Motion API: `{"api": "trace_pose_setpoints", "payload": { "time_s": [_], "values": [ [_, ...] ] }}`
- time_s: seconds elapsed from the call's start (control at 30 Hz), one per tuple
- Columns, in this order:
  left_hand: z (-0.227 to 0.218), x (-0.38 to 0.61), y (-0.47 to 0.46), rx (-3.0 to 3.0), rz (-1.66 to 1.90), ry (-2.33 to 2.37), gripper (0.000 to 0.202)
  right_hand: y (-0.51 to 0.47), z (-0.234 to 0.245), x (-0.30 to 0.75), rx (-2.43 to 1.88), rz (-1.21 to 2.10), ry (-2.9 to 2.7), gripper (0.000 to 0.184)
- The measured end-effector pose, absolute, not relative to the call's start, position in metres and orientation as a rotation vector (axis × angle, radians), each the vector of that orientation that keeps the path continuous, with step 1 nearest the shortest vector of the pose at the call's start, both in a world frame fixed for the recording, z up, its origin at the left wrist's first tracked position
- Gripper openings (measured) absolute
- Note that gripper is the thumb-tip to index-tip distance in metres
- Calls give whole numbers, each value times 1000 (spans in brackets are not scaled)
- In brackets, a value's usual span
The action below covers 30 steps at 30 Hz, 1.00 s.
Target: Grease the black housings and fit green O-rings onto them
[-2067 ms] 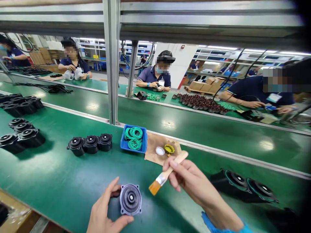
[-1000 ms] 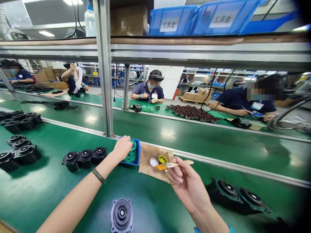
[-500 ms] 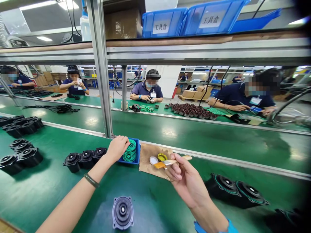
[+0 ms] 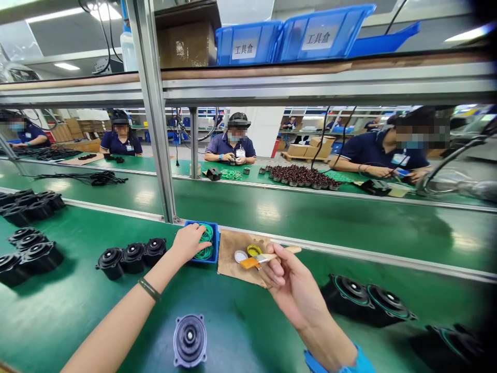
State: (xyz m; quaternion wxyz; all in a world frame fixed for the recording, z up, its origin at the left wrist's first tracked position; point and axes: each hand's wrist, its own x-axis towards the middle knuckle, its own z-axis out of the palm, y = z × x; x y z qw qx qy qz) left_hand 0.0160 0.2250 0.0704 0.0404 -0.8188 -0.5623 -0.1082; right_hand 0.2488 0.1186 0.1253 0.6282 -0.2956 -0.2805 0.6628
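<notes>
My left hand point(image 4: 190, 241) reaches into a small blue bin point(image 4: 216, 248) of green rubber rings point(image 4: 205, 253), thumb and fingers apart and touching the rings or just above them. My right hand point(image 4: 289, 277) is closed round the wooden handle of a flat paintbrush point(image 4: 267, 257), its orange bristles pointing left. Below the bristles, a small open pot of yellow paste point(image 4: 254, 250) and a white lid point(image 4: 240, 256) rest on a stained cardboard sheet point(image 4: 231, 243). Nearest me on the green bench stands a round black motor housing point(image 4: 190, 339) with no green ring showing.
More black housings point(image 4: 134, 255) stand in groups to the left. On the right, several housings point(image 4: 351, 290) carry green rings. A metal post point(image 4: 153, 119) rises behind the bin, with a shelf rail point(image 4: 310, 90) overhead. Co-workers point(image 4: 233, 140) sit across the green line.
My left thumb and fingers have spread apart over the rings in the bin. My right hand keeps hold of the paintbrush. The whole view has shifted slightly.
</notes>
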Motion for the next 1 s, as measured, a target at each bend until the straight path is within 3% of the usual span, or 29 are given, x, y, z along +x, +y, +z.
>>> {"api": "trace_pose_setpoints", "payload": {
  "time_s": [0.33,0.57,0.67,0.77,1.0],
  "values": [
    [69,26,226,-2534,-289,-1706,30,118,130,249,-683,1518,-619,37],
    [79,6,223,-2481,-696,-1682,22,117,129,249,-692,1523,-612,36],
    [88,-3,190,-2428,-966,-1541,14,115,129,248,-681,1530,-596,35],
    [91,-11,135,-2432,-1148,-1323,20,114,128,247,-626,1543,-619,31],
    [66,-16,83,-2421,-1172,-1140,22,115,112,236,-648,1548,-717,28]
  ]
}}
